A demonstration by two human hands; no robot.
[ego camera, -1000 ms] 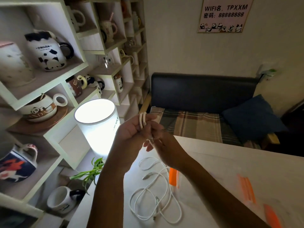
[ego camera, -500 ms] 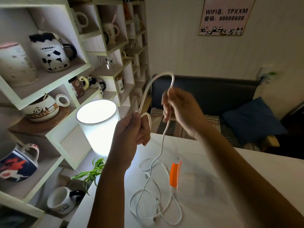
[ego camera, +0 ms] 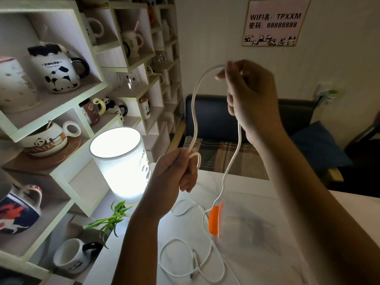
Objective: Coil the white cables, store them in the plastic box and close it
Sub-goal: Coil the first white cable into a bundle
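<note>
On the desk (ego camera: pixel 257 188) nearest the viewer, the slack of the white cable (ego camera: pixel 194 120) lies in loose loops, with a connector end resting among them. Just beyond, the clear plastic box (ego camera: pixel 242 227) with its orange latch (ego camera: pixel 214 221) stands on the desk; its lid position cannot be determined.

Change since one second ago: the two hands were together at the small coil; the right hand has since lifted up and away, drawing out a long arc of cable, higher now than half a second ago. Judgement: this feeds length for the next turn, so coiling of this cable is at an early stage, with most of it uncoiled.

The left hand (ego camera: pixel 174 171) is closed in a fist, pinching a small coil of a few turns at its top. The right hand (ego camera: pixel 250 95), raised above and beyond it, pinches the cable between thumb and fingertips, remaining fingers loosely curled. From there the cable drops to the desk beside the latch.
</note>
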